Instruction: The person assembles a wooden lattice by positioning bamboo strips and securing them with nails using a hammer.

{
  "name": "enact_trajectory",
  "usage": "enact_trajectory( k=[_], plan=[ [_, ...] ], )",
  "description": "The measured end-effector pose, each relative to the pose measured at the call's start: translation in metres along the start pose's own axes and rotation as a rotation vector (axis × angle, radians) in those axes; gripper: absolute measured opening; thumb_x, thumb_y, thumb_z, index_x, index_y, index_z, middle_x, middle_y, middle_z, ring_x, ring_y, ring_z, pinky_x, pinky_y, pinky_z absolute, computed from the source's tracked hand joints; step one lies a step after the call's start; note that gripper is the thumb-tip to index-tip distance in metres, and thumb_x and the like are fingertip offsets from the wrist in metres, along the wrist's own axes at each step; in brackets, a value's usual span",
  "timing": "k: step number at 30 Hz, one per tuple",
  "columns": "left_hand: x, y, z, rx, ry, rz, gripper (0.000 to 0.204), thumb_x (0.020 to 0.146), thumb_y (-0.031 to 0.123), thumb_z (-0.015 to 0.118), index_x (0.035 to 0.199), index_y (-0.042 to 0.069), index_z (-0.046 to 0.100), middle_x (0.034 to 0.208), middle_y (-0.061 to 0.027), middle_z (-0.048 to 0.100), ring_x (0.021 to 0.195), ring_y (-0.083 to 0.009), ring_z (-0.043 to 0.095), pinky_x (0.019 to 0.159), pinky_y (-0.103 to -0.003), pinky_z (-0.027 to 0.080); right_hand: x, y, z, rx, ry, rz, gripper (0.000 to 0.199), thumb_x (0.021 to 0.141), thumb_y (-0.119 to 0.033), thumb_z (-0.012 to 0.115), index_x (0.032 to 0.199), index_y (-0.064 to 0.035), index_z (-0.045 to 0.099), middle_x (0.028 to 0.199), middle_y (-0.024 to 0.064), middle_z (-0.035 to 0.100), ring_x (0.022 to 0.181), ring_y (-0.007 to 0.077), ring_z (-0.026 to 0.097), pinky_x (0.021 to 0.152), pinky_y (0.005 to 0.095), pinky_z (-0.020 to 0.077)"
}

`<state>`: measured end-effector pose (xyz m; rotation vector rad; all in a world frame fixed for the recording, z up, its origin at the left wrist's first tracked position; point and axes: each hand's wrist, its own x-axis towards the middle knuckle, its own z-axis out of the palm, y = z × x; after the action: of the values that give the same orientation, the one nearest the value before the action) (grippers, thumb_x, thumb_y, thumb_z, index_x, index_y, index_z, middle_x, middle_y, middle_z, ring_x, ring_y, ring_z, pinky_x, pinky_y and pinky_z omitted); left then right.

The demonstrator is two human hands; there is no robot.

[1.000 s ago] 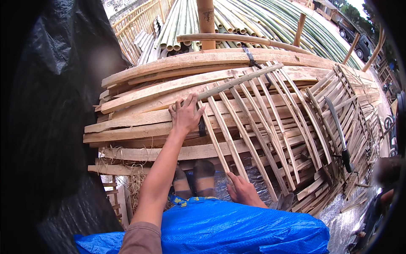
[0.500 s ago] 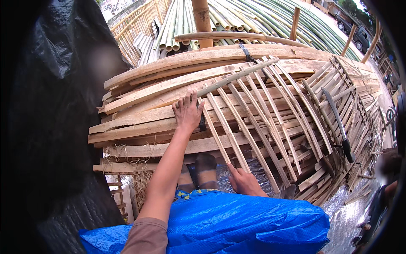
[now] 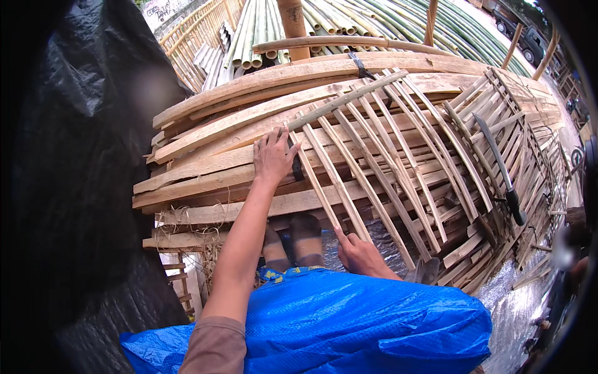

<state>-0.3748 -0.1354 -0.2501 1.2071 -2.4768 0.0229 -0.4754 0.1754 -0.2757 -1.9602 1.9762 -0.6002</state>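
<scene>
Long green and tan bamboo poles (image 3: 374, 23) lie massed at the far side, and nearer, a stack of pale boards (image 3: 249, 86) stretches from left to right across the scene. A black sheet (image 3: 93, 187) hangs at the left, and a crumpled blue sheet (image 3: 367, 318) covers the near side. At the right is a heap of thin slats (image 3: 537, 153). The slatted panel (image 3: 335, 181) lies over the boards, left of that heap, its slats running from far to near and joined close to their far ends by a crosspiece (image 3: 347, 100). A machete (image 3: 502, 167) with a dark handle rests just right of the panel. The left hand (image 3: 274, 154) is at the crosspiece's left end, fingers loosely spread, thumb by the leftmost slat (image 3: 314, 181); I cannot tell whether it grips anything. The right hand (image 3: 361, 254) has its index finger extended to that slat's near end and its other fingers curled; whether it has hold of the slat I cannot tell
</scene>
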Motion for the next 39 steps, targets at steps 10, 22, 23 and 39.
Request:
enact_trajectory(
  k=[10,22,23,39],
  plan=[
    [-0.001,-0.002,0.004,-0.026,0.041,0.009,0.063,0.094,0.055,0.053,0.141,0.013,0.051,0.146,-0.0069,0.047,0.133,-0.0324,0.043,0.113,-0.052,0.029,0.000,0.002,0.003,-0.022,0.014,0.019,0.053,0.088,-0.007,0.056,0.139,0.0037,0.046,0.087,0.0205,0.057,0.070,0.0375,0.065,0.059,0.0465,0.0541],
    [-0.001,0.001,0.010,0.028,-0.008,-0.021,0.077,0.092,0.065,0.049,0.148,0.012,0.041,0.149,-0.0103,0.042,0.137,-0.0341,0.037,0.115,-0.050,0.023,0.003,-0.001,-0.008,-0.025,-0.097,0.027,0.063,0.082,0.004,0.052,0.143,0.0083,0.038,0.096,0.0247,0.055,0.077,0.0403,0.066,0.065,0.0463,0.0546],
    [-0.003,0.001,0.012,0.022,-0.018,-0.026,0.078,0.091,0.065,0.049,0.148,0.012,0.040,0.150,-0.0108,0.041,0.138,-0.0341,0.036,0.115,-0.050,0.022,0.001,-0.001,-0.005,-0.027,-0.099,0.022,0.064,0.082,0.005,0.052,0.144,0.0081,0.037,0.096,0.0249,0.055,0.077,0.0406,0.066,0.066,0.0464,0.0546],
    [-0.005,-0.004,0.021,0.009,0.000,-0.015,0.087,0.087,0.069,0.053,0.149,0.012,0.036,0.151,-0.0107,0.036,0.140,-0.0337,0.029,0.115,-0.047,0.018,0.002,0.005,0.005,-0.011,0.010,0.005,0.060,0.087,-0.003,0.056,0.144,0.0010,0.041,0.094,0.0213,0.054,0.071,0.0380,0.063,0.061,0.0467,0.0533]
  ],
)
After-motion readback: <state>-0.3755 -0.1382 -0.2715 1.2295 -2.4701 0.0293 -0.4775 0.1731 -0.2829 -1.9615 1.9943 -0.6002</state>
